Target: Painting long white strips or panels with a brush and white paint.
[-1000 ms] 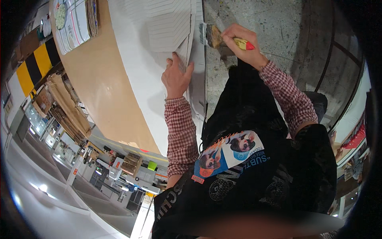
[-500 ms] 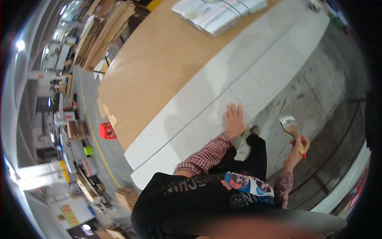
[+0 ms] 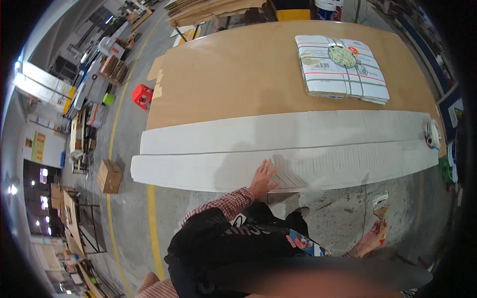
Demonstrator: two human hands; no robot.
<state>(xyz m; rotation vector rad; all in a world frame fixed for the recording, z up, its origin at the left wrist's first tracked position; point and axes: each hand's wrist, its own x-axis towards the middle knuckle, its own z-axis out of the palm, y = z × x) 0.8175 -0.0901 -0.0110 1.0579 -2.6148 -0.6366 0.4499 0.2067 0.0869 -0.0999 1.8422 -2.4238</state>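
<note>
My left hand (image 3: 263,179) lies with fingers spread on the near one of two long white strips of fanned, overlapping sheets (image 3: 198,168). Its palm is by the strip's near edge. In my right hand (image 3: 370,238) is a flat paintbrush (image 3: 381,211), gripped by its handle with the whitish bristles pointing up and away from me. The brush is off to the right, over the floor and apart from the sheets. Parallel to the near strip runs the far white strip (image 3: 208,131). A round container (image 3: 432,134) with whitish contents stands at the strips' right end.
Brown board covers the table (image 3: 223,74). A string-tied bundle of printed white bags (image 3: 343,69) lies on its far right. A red stool (image 3: 142,96) and a cardboard box (image 3: 109,176) stand on the floor to the left. Flat cardboard (image 3: 213,10) is stacked beyond the table.
My view has turned, so the table now runs across the picture and the bundle shows whole. My left hand still rests on the near strip. The brush stays in my right hand.
</note>
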